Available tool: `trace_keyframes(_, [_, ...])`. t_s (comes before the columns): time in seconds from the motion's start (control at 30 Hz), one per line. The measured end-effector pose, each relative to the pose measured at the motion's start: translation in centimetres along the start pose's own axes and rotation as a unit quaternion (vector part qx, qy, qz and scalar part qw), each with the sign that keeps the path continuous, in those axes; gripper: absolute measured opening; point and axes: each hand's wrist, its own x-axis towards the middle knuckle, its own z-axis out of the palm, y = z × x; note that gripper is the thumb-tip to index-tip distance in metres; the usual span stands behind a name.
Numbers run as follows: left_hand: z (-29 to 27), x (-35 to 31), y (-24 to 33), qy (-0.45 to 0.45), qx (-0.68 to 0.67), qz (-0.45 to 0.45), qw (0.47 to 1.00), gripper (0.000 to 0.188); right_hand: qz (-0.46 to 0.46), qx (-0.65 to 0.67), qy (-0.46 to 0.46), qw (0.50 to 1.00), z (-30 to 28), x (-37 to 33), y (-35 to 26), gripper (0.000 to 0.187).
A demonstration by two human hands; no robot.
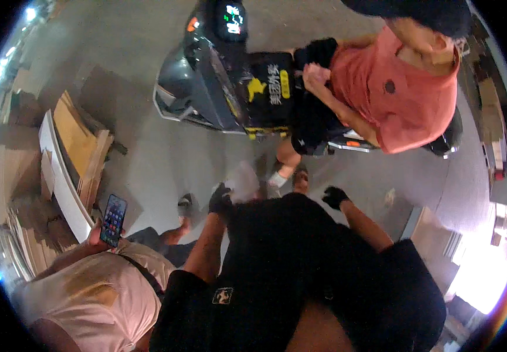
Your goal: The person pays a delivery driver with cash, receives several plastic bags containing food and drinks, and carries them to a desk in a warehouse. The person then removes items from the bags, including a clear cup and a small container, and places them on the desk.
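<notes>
My left hand (220, 199), in a black glove, is in front of my waist on the left. Its fingers are closed on a pale, see-through thing (243, 180), smeared by motion, which may be a plastic bag. My right hand (335, 198), also in a black glove, hangs out to the right of my body. Its fingers are loosely apart and hold nothing that I can see. Beyond my hands, a person in a coral shirt (400, 88) sits on a dark electric scooter (206, 76) with both hands together in front.
Close on my left, a person in a light shirt (101, 287) holds up a smartphone (114, 220). Cardboard sheets and boards (77, 141) lean at the left. More flat cardboard (435, 237) stands at the right, near a bright light. Grey floor (142, 152) lies between.
</notes>
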Motion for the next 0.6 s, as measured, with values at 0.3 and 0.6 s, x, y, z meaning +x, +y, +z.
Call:
trace_keyframes(0.3, [1.4,0.7,-0.9,-0.047,0.097,0.047,0.993,0.031,0.003,0.457,-0.064,0.887,-5.5,4.9,-3.1,0.04])
trace_keyframes(0.6, [-0.2,-0.2,-2.7,-0.009,-0.051,0.053,0.997,0.031,-0.286,0.135,-0.117,0.941,-13.7,15.5,-28.8,0.042])
